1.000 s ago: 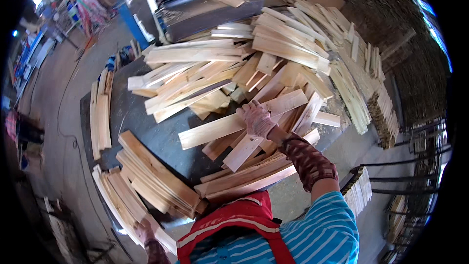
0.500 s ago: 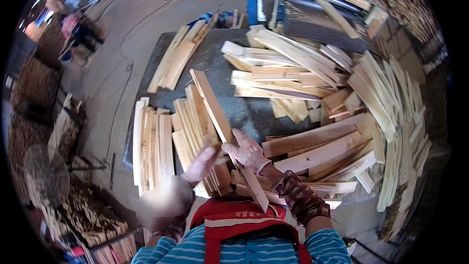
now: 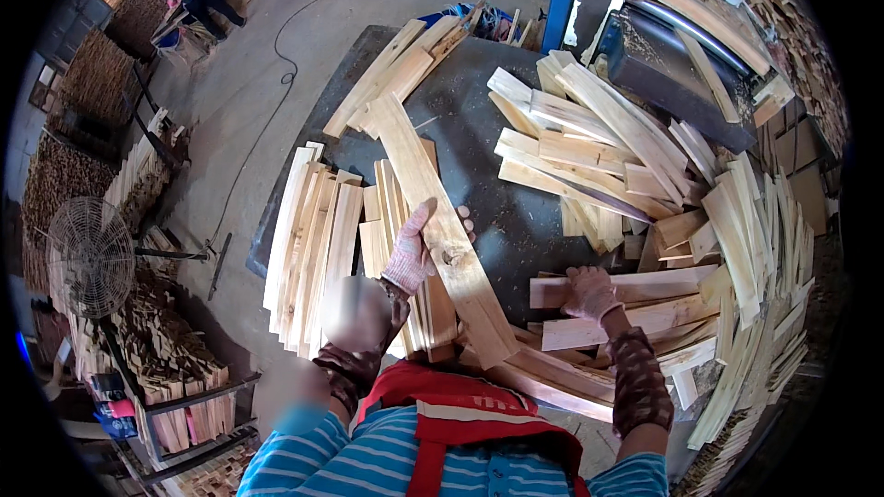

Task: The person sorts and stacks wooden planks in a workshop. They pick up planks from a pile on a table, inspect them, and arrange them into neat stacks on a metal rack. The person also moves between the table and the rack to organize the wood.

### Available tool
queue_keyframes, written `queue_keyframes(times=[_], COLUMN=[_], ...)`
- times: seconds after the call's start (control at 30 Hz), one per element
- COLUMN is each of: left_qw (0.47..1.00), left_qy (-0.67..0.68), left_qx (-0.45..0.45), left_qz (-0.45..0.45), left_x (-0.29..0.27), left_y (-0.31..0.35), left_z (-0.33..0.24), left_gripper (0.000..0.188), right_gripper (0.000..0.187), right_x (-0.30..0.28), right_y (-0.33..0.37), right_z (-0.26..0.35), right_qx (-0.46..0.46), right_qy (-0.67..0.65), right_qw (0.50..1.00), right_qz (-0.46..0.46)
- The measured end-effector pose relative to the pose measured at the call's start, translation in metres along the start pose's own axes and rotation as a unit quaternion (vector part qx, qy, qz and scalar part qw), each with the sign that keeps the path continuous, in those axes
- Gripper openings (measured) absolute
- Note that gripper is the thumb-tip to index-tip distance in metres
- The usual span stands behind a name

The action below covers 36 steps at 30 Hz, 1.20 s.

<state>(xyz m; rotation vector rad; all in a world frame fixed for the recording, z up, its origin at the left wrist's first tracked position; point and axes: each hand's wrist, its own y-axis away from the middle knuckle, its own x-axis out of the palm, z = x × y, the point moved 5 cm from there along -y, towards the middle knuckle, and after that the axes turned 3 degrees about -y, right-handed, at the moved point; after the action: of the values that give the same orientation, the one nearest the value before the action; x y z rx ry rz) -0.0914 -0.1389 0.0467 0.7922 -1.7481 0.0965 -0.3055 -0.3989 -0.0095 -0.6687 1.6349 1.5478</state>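
Observation:
My left hand [image 3: 412,253], in a pale knitted glove, is closed round a long wooden board [image 3: 451,258]. The fingertips show past the board's right edge. It slants across the table in front of my chest, its wide face up and a dark knot near the middle. To the right, my gloved right hand [image 3: 592,293] has its fingers curled on the left end of another wooden board [image 3: 658,284] in the near right pile. Below my left hand stand narrow boards [image 3: 391,193] in a row.
A dark worktable [image 3: 488,212] bears several board stacks, with a left stack [image 3: 313,239], a far-left stack [image 3: 387,74] and a jumbled pile [image 3: 589,129]. A machine with a metal roller [image 3: 691,32] stands at the far right. A fan [image 3: 90,258] and a bending person [image 3: 198,2] are leftward.
The board has passed from my right hand to my left and turned its wide face up. My right hand has moved right onto the pile. The whole view has shifted.

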Motion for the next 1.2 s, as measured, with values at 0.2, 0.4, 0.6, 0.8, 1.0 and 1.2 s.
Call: queue_keyframes(times=[0.2, 0.4, 0.6, 0.8, 1.0, 1.2], left_qw=[0.928, 0.493, 0.498, 0.443, 0.434, 0.816], left_qy=[-0.286, -0.753, -0.694, -0.736, -0.759, -0.542], left_qx=[0.072, 0.142, 0.206, 0.138, 0.214, 0.163], left_qz=[-0.230, -0.413, -0.478, -0.492, -0.436, -0.115], left_x=[-0.119, -0.088, -0.111, -0.081, -0.084, -0.088], left_y=[-0.024, -0.019, -0.010, -0.001, -0.007, -0.030], left_z=[-0.004, 0.034, 0.041, 0.041, 0.041, 0.124], left_gripper=[0.047, 0.038, 0.040, 0.049, 0.059, 0.050], right_gripper=[0.075, 0.081, 0.079, 0.091, 0.080, 0.058], right_x=[-0.092, -0.219, -0.118, 0.034, 0.057, -0.040], right_y=[0.003, -0.026, -0.060, 0.009, 0.022, 0.022], right_z=[0.018, 0.059, -0.042, -0.103, -0.137, -0.065], right_qx=[-0.008, 0.014, 0.139, 0.266, 0.320, 0.175], right_qy=[-0.044, -0.233, -0.318, -0.114, -0.057, -0.130], right_qw=[0.984, 0.934, 0.927, 0.942, 0.924, 0.975], right_qz=[-0.170, -0.271, -0.142, -0.172, -0.200, -0.047])
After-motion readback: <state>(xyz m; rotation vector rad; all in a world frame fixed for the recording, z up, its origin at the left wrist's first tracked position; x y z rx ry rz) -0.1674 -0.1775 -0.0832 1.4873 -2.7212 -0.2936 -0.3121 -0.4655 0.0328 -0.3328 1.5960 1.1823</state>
